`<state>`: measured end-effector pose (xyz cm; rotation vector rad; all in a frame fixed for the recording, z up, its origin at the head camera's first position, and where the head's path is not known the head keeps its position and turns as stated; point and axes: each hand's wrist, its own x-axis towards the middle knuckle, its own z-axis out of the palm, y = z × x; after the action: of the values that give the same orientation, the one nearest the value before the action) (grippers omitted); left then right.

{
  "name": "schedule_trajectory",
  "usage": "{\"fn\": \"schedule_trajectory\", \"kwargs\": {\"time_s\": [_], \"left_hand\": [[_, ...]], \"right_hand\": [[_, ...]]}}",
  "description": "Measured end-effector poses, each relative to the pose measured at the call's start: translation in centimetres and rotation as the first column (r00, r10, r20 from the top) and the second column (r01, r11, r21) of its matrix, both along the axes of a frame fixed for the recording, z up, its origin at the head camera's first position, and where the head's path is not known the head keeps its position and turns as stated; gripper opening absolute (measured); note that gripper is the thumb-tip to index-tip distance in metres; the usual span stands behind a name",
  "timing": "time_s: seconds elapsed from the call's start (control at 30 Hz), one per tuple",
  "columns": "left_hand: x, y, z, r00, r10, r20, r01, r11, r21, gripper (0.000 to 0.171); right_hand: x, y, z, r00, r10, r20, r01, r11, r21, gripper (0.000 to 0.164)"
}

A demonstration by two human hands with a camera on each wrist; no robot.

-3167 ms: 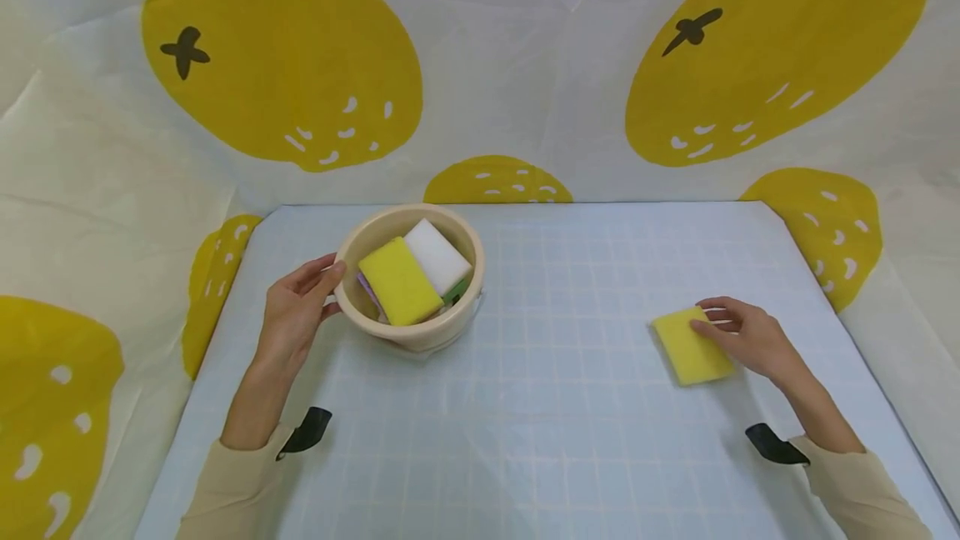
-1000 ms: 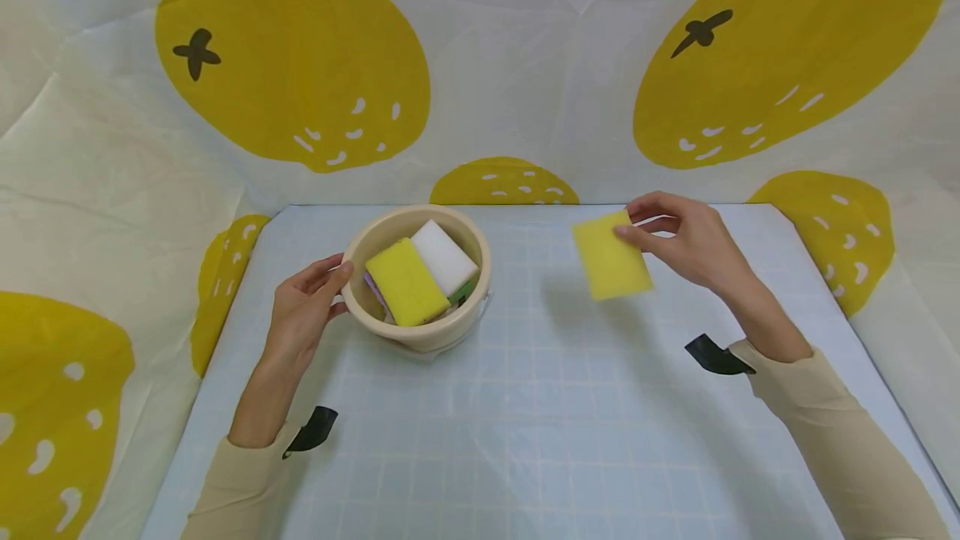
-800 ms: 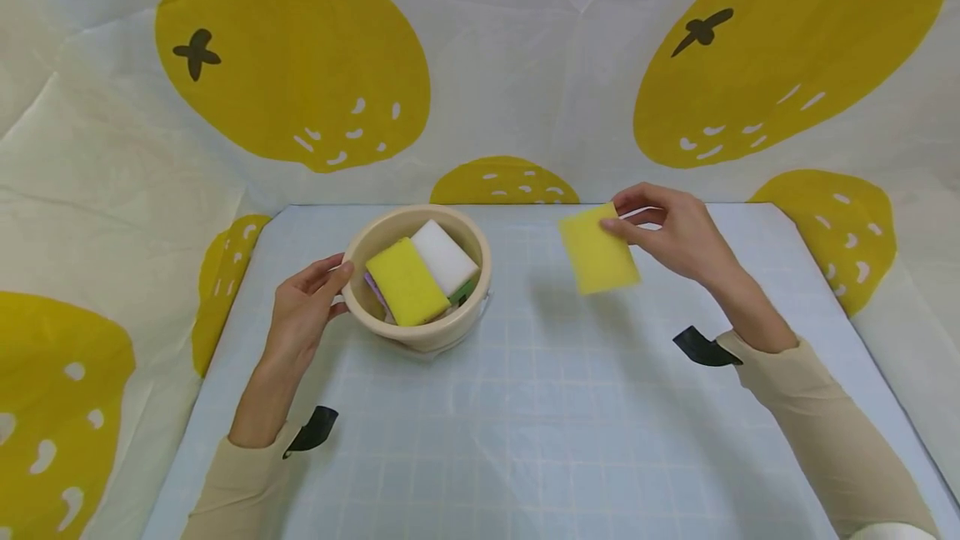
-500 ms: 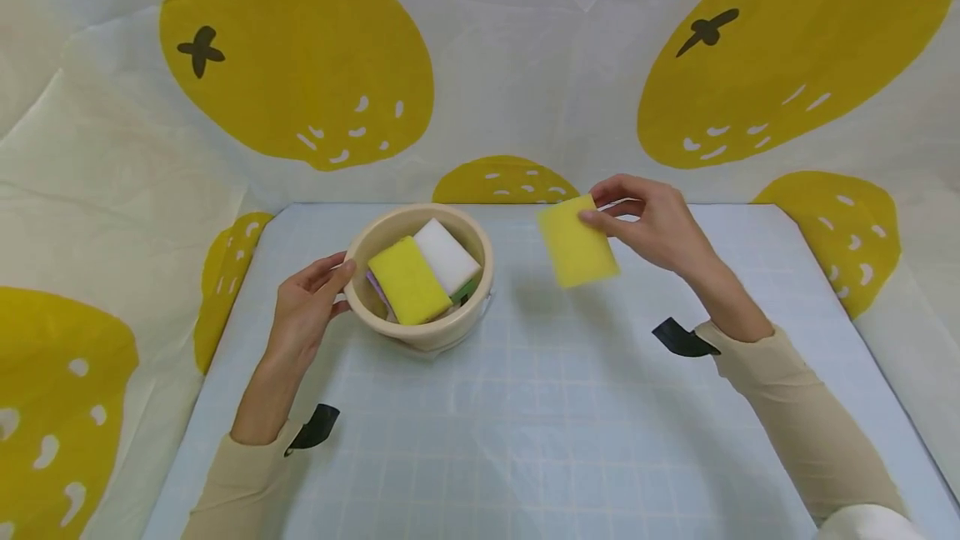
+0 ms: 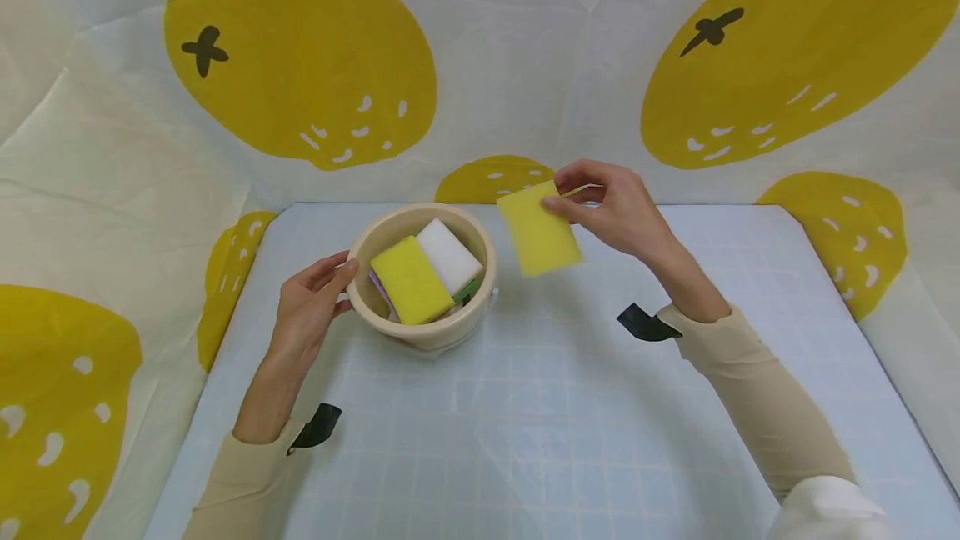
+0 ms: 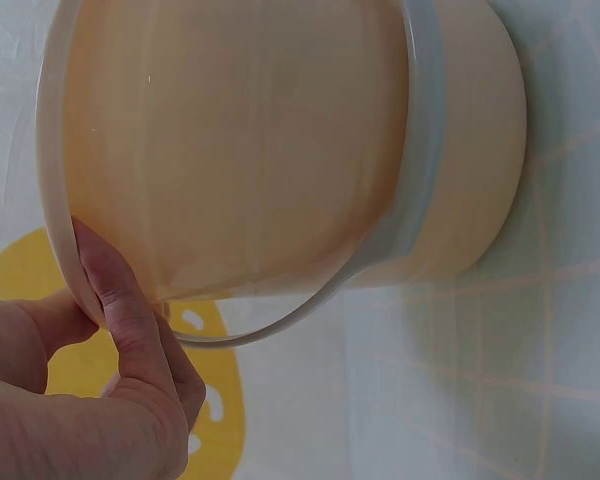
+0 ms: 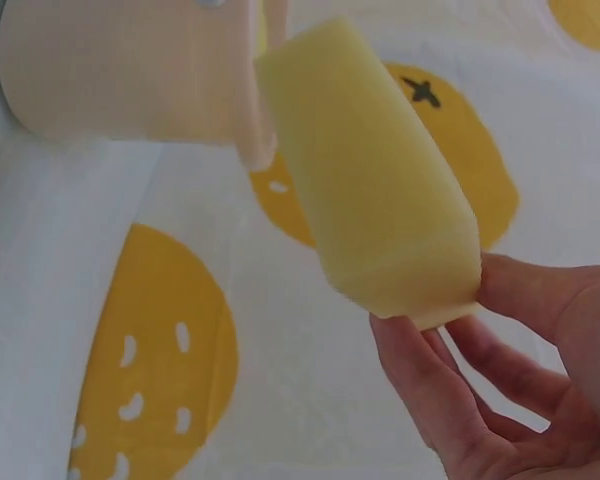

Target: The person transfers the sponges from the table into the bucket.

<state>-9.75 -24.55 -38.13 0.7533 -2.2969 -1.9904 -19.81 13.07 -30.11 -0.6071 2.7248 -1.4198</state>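
A cream bucket (image 5: 480, 307) stands on the table at the left of the middle in the head view. Inside it lie a yellow sponge (image 5: 412, 280), a white sponge (image 5: 448, 255) and some purple and green pieces, mostly covered. My left hand (image 5: 311, 307) pinches the bucket's rim at its left side; in the left wrist view the thumb and fingers are on either side of the rim (image 6: 52, 180). My right hand (image 5: 615, 207) holds another yellow sponge (image 5: 538, 227) by its edge, raised above the table, just right of the bucket and apart from it.
The table (image 5: 525, 440) has a pale blue gridded cover. Behind it hangs a white cloth (image 5: 525, 48) with large yellow fruit prints. A thin handle (image 6: 270, 330) hangs down along the bucket's outside.
My right hand has picked the yellow sponge up off the table at the right and carried it left, near the bucket. The left hand has stayed at the rim.
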Motion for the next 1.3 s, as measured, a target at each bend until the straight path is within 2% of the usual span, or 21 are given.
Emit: {"fn": "schedule_trajectory", "kwargs": {"time_s": [0.33, 0.53, 0.8, 0.97, 1.3], "left_hand": [[0.1, 0.0, 0.0, 1.000, -0.015, -0.004, 0.015, 1.000, 0.000, 0.059], [0.1, -0.1, -0.2, 1.000, -0.015, -0.007, 0.015, 1.000, 0.007, 0.059], [0.1, 0.0, -0.2, 1.000, -0.016, -0.010, 0.016, 1.000, 0.010, 0.059], [0.1, 0.0, -0.2, 1.000, -0.009, -0.007, 0.009, 1.000, 0.009, 0.059], [0.1, 0.0, 0.0, 1.000, -0.007, -0.005, 0.007, 1.000, 0.011, 0.059]], "right_hand": [[-0.6, -2.7, 0.2, 0.998, 0.021, 0.064, -0.016, 0.997, -0.069, 0.034], [-1.1, -4.4, 0.2, 0.998, 0.047, 0.050, -0.042, 0.994, -0.102, 0.033], [-1.8, -6.4, -0.6, 0.995, 0.085, 0.049, -0.077, 0.986, -0.147, 0.032], [-2.1, -7.8, -1.2, 0.992, 0.122, 0.040, -0.115, 0.983, -0.144, 0.033], [-2.6, -10.1, -2.6, 0.984, 0.175, -0.013, -0.176, 0.983, -0.061, 0.031]]}}
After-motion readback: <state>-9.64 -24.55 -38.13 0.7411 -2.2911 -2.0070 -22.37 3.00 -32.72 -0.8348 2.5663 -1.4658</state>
